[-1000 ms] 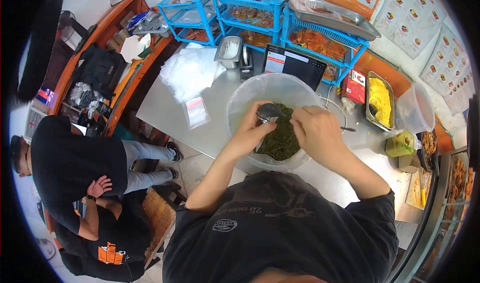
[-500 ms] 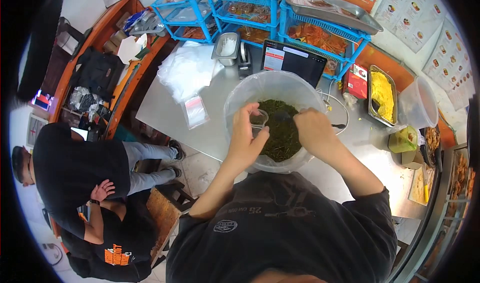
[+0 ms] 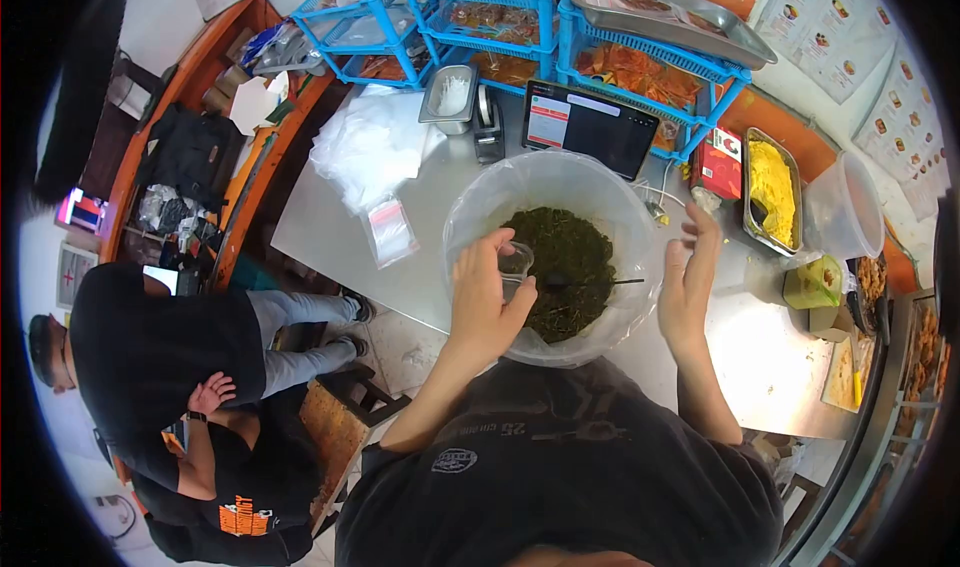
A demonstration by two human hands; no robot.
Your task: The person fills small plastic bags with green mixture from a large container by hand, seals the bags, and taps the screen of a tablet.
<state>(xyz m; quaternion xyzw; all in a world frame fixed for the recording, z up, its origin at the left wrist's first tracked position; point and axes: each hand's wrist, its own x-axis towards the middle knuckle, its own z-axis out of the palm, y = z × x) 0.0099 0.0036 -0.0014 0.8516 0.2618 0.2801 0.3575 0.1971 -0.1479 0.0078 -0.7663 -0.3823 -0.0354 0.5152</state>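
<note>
A large clear plastic tub (image 3: 465,192) stands on the steel table and holds chopped dark green food (image 3: 570,242). Inside its left part, my left hand (image 3: 487,292) grips a small clear cup (image 3: 517,262) between thumb and fingers. A dark spoon (image 3: 610,283) lies on the green food, its handle pointing right. My right hand (image 3: 690,277) is just outside the tub's right rim, fingers spread, with nothing in it.
Clear bags (image 3: 370,152), a metal container (image 3: 449,100) and a tablet (image 3: 590,130) lie behind the tub. Blue racks (image 3: 490,32) line the back. A tray of yellow food (image 3: 770,189) is at right. At left a person in black (image 3: 165,342) stands near another person.
My right hand has let go of the spoon and moved right, out of the tub. The spoon now lies on the green food. My left hand still holds the cup.
</note>
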